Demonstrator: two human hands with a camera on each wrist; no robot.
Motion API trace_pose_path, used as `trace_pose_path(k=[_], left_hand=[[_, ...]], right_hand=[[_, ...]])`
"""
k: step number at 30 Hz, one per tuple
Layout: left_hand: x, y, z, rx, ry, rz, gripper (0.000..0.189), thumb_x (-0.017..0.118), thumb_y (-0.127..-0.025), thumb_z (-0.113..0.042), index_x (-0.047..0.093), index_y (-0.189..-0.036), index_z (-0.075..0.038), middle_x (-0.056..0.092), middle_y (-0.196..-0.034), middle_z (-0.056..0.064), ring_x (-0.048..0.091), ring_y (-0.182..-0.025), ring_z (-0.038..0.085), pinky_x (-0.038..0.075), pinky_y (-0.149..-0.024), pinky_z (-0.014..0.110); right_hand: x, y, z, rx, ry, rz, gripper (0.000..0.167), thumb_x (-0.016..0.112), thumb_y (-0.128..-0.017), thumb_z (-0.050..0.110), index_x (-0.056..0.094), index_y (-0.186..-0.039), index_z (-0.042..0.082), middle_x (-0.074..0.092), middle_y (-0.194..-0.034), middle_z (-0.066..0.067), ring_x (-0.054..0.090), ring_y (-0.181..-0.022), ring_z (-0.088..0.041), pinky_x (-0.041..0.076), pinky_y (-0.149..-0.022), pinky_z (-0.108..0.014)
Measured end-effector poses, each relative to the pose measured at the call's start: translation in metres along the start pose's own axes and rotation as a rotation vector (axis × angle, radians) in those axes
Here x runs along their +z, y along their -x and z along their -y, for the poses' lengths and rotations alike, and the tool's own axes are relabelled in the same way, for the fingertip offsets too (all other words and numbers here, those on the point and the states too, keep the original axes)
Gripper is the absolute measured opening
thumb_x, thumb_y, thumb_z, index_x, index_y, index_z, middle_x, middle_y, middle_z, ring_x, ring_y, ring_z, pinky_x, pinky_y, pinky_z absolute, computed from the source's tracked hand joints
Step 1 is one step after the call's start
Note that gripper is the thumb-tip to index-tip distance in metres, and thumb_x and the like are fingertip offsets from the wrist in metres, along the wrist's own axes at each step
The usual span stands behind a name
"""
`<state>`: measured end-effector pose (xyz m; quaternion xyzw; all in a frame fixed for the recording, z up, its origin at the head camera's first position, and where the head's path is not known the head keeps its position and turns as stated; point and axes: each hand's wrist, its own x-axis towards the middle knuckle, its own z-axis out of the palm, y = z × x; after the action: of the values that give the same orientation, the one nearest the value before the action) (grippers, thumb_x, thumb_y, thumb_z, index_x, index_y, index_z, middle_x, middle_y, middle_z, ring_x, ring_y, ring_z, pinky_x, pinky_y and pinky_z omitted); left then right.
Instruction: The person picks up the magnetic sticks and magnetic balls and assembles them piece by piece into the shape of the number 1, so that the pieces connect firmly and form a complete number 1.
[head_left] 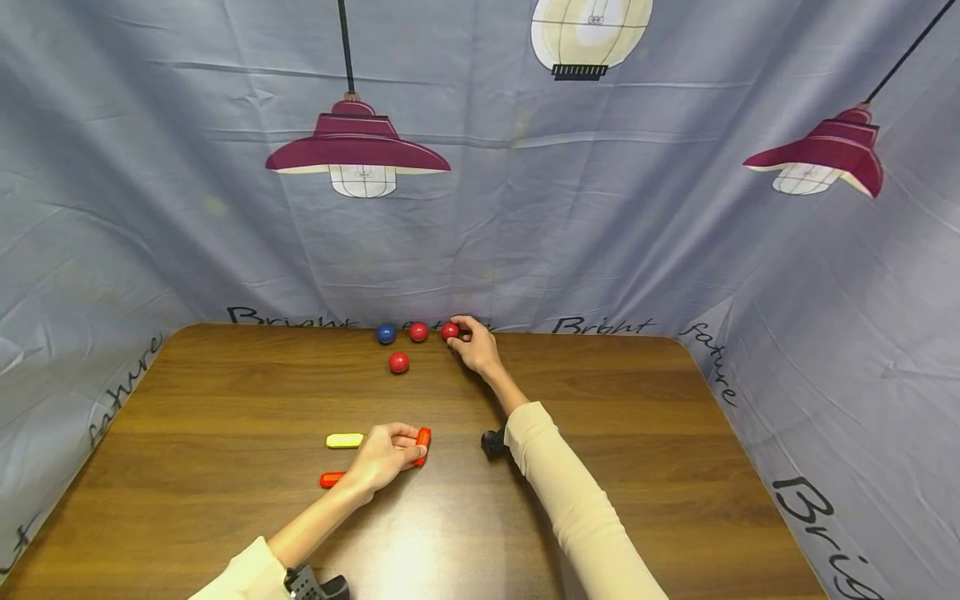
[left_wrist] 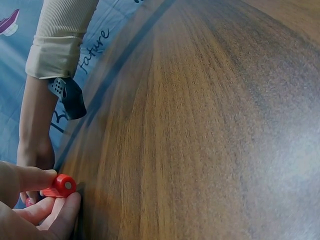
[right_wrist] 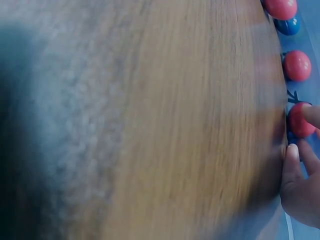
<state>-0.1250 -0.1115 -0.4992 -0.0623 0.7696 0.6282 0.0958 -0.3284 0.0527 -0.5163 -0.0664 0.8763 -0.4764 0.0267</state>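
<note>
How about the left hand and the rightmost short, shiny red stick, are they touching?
Touching: the left wrist view shows the left hand pinching the red stick between thumb and fingers.

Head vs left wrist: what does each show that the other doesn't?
Only head: the yellow piece, a second red piece partly hidden by the forearm, the blue ball and the front red ball.
Only left wrist: a pale round spot on the end of the held red piece.
Both: that held piece, pinched by the left-hand grip; the right-hand grip; tabletop; lettered cloth.
Unclear: left wrist's reddish sliver may be the right-hand grip's red ball.
</note>
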Motion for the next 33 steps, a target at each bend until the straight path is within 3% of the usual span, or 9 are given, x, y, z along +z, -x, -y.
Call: trace_pose_path(k=[16, 33], left_hand=[[0.002, -0.0002, -0.001, -0.004, -0.028, -0.01, 0.019, 0.072, -0.085, 0.007, 0.065, -0.102, 0.01, 0.069, -0.082, 0.009, 0.067, -0.077, 0.018, 0.059, -0.068, 0.029], [0.0034, -0.0011, -0.0028, -0.007, 0.027, -0.015, 0.022, 0.07, -0.086, 0.009, 0.064, -0.106, 0.015, 0.069, -0.09, 0.012, 0.067, -0.081, 0.02, 0.06, -0.072, 0.035]], right_hand=[[0.0037, -0.0024, -0.001, -0.006, 0.04, -0.042, 0.033, 0.073, -0.092, 0.014, 0.067, -0.125, 0.014, 0.069, -0.118, -0.006, 0.062, -0.105, -0.024, 0.05, -0.092, -0.035], [-0.0058, 0.0042, -0.0069, -0.013, -0.07, 0.012, 0.035, 0.073, -0.093, 0.013, 0.068, -0.127, 0.007, 0.07, -0.115, -0.01, 0.066, -0.106, -0.023, 0.054, -0.087, -0.031]])
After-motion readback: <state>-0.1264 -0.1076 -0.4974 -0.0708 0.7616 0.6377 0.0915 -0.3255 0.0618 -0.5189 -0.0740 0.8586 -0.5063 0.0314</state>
